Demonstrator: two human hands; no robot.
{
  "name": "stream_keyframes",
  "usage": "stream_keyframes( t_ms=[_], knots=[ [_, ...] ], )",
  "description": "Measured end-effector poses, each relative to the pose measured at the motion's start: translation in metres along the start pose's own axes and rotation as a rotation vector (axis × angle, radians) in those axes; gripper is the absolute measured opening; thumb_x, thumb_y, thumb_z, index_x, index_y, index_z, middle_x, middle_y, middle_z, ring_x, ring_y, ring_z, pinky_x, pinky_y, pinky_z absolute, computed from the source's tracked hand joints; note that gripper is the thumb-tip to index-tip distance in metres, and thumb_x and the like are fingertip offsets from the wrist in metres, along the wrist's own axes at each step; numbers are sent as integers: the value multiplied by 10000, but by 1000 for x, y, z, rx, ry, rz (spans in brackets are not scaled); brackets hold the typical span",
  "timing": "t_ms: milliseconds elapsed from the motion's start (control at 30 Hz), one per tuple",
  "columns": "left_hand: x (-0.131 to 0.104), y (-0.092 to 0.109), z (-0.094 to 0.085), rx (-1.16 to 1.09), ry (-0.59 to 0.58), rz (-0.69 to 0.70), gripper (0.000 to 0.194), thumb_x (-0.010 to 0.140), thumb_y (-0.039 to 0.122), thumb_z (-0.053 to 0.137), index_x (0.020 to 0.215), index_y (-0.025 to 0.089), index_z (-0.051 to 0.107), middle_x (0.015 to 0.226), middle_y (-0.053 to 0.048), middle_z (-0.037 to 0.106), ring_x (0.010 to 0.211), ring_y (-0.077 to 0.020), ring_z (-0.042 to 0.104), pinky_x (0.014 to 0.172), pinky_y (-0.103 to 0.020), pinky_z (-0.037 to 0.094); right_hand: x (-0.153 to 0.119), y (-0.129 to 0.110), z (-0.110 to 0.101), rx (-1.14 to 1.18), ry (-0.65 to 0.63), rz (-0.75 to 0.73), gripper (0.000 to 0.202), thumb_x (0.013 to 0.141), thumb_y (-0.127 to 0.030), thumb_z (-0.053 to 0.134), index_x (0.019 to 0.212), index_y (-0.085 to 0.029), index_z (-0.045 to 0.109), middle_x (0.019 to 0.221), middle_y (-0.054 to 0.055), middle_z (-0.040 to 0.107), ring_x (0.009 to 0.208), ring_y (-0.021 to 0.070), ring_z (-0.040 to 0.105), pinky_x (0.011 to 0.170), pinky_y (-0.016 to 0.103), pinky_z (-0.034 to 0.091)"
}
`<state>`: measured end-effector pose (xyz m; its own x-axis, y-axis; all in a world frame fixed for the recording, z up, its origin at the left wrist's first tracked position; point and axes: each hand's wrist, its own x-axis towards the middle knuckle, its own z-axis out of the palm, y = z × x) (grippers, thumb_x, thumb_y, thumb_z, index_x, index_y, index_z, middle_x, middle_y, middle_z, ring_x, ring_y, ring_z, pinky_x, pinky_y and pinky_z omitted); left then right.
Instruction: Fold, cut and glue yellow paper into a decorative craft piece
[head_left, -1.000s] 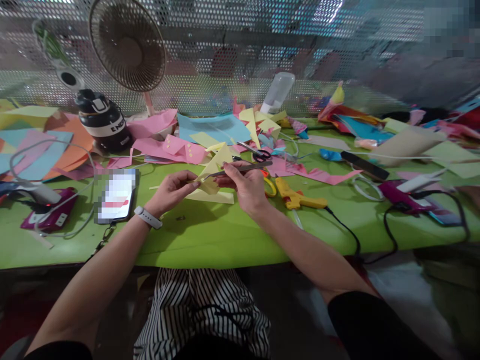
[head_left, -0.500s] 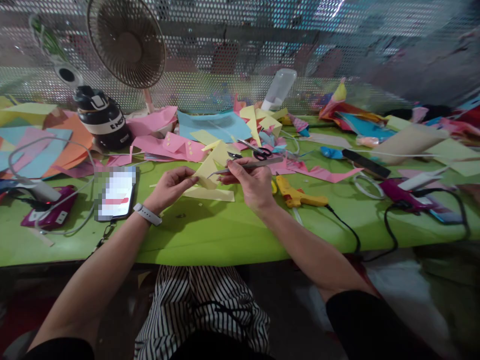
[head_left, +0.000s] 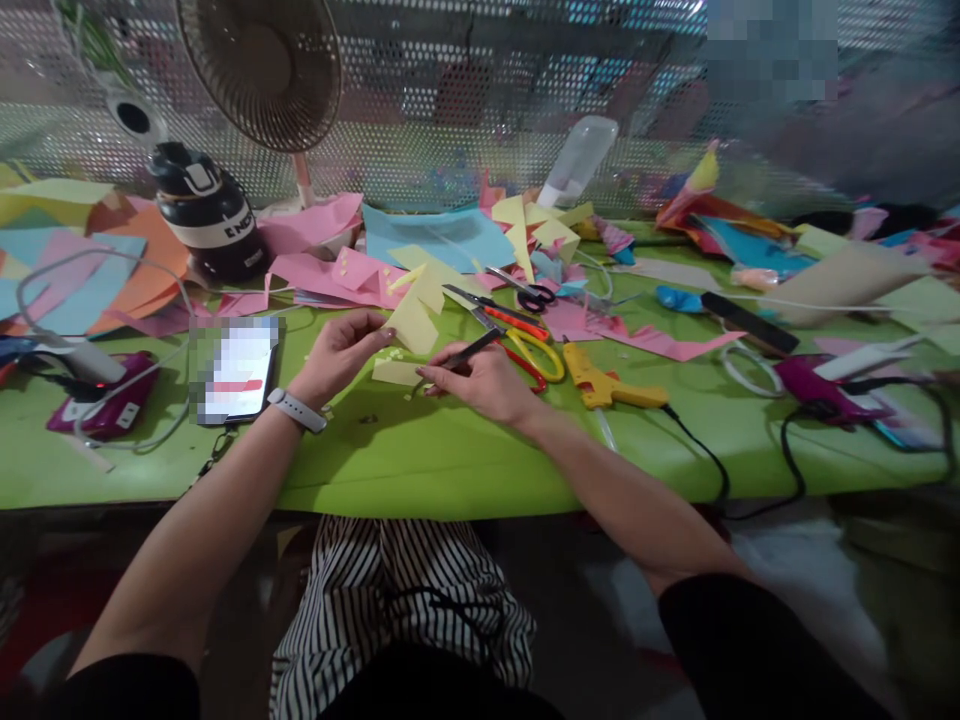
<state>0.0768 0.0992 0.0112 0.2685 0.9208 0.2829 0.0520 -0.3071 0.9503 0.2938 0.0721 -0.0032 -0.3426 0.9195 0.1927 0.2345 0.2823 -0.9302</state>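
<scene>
My left hand point(head_left: 346, 350) pinches the lower left edge of a folded yellow paper piece point(head_left: 415, 320), which is raised over the green table. My right hand point(head_left: 472, 380) grips dark tweezers point(head_left: 474, 347), whose tip points down and left near the table. Below the raised paper lies a yellow paper strip point(head_left: 395, 373) with small pale bits on it. Just beyond my right hand are scissors with red and yellow handles point(head_left: 551, 357), and further back a pair with black handles point(head_left: 536, 297).
A yellow glue gun point(head_left: 611, 388) lies to the right, its cord trailing to a purple power strip point(head_left: 825, 390). On the left are a phone point(head_left: 238, 372), a black bottle point(head_left: 210, 225) and a fan point(head_left: 262, 70). Coloured paper scraps line the back.
My right hand has moved down and left with the tweezers, away from the yellow paper, uncovering the red and yellow scissors. The view has shifted slightly.
</scene>
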Motion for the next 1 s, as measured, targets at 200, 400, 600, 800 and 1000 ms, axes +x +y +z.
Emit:
stream_keyframes(
  t_ms=[200,400,600,800,1000],
  knots=[
    [0,2,0,26,-10,16,158,832,307,698,812,150,682,776,-29,684,701,-120,597,669,-249,486,4,2,1,130,20,115,327,727,-449,843,789,-155,715,666,35,751,603,168,744,547,237,595],
    [0,1,1,33,-11,22,155,832,308,698,814,156,678,772,-30,683,694,-119,595,659,-249,488,5,5,4,169,21,130,326,730,-436,845,797,-146,715,667,43,751,597,166,742,577,258,625],
    [1,-1,0,23,-5,18,186,822,345,722,815,164,680,771,-29,687,691,-121,592,643,-243,491,6,3,5,272,23,153,359,696,-454,863,785,-154,688,647,27,741,581,163,740,559,247,631],
    [0,-4,-1,15,-13,31,168,849,333,704,854,165,697,809,-30,697,708,-111,600,664,-236,492,3,-12,-9,374,230,33,362,730,-479,842,837,-168,690,656,18,742,564,176,740,570,284,652],
    [-4,0,5,45,-76,31,236,859,403,717,886,169,705,799,-35,701,687,-121,593,626,-240,484,7,-15,-13,407,471,-34,372,731,-517,823,863,-207,665,663,2,743,643,208,768,624,314,665]
  ],
)
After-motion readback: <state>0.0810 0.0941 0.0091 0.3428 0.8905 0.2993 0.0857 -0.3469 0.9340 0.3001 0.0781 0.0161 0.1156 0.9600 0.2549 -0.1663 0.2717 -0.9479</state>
